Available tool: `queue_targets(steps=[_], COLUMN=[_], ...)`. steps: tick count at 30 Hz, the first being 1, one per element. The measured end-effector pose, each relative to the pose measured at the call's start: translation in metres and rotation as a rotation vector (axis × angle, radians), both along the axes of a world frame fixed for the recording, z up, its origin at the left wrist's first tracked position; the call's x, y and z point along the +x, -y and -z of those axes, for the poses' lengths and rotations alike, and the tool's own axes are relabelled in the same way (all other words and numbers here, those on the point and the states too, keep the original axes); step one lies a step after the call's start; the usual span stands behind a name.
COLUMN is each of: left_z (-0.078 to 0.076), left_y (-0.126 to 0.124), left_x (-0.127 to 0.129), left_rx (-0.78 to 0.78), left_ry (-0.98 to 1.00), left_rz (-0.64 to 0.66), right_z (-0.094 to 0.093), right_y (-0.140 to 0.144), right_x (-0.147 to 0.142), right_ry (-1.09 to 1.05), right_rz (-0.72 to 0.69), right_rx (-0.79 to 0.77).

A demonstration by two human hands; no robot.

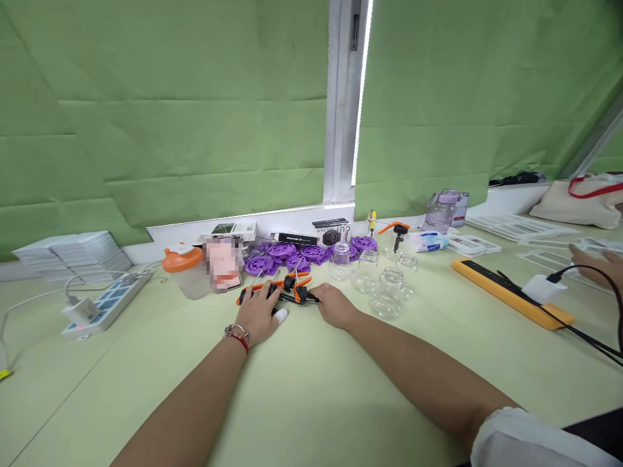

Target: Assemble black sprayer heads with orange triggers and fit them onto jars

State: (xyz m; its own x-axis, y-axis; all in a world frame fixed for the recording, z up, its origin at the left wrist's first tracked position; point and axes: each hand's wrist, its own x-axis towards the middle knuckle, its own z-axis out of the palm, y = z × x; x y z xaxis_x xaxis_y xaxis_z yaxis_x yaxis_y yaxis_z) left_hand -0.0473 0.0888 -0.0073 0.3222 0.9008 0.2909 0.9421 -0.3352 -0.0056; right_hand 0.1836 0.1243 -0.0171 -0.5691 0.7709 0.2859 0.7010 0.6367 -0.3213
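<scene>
Both hands lay on the bench [311,389]: the left hand [257,314] closed over the orange clamps [285,288], apparently pinning them, the right hand [335,305] touching their black tip, fingers loosely spread. Beyond stood glass jars [387,292] and purple discs [292,254].

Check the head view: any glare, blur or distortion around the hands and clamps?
Head view: hands and orange clamps sharp under soft, even light; bright strip of glare at the window gap; one object by the orange-lidded cup is pixelated; wide-angle bending at the edges.
</scene>
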Motion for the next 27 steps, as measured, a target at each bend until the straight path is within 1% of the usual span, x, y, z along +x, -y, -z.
queue_targets(steps=[3, 6, 9, 13, 16, 18, 22, 24, 25, 27], left_z=[-0.003, -0.004, -0.004, -0.004, -0.006, -0.008, -0.011, -0.010, -0.010, -0.008], left_y=[0.008, 0.021, 0.040, 0.071, 0.091, 0.099, 0.102, 0.099, 0.098, 0.095], left_x=[0.001, 0.002, 0.000, -0.010, -0.021, -0.028, -0.039, -0.042, -0.043, -0.045], left_rx=[0.010, 0.012, 0.017, 0.057, 0.091, 0.088, 0.074, 0.074, 0.077, 0.090], left_ry=[-0.002, 0.006, 0.012, -0.014, -0.045, -0.079, -0.105, -0.106, -0.109, -0.117], left_rz=[-0.004, -0.011, -0.009, -0.011, -0.080, -0.102, -0.110, -0.118, -0.122, -0.120], right_z=[-0.001, -0.002, -0.002, -0.002, -0.004, -0.007, -0.009, -0.006, -0.005, -0.001], right_y=[0.007, 0.015, 0.025, 0.043, 0.058, 0.067, 0.079, 0.079, 0.078, 0.075], right_x=[0.000, 0.001, 0.003, 0.001, -0.008, -0.018, -0.033, -0.034, -0.034, -0.031], right_ry=[-0.002, -0.026, -0.051, -0.072, -0.082, -0.076, -0.065, -0.111, -0.142, -0.191], right_rz=[0.006, -0.030, -0.090, -0.197, -0.282, -0.339, -0.411, -0.384, -0.337, -0.196], right_rx=[-0.033, -0.044, -0.048, -0.049, -0.060, -0.074, -0.093, -0.092, -0.090, -0.095])
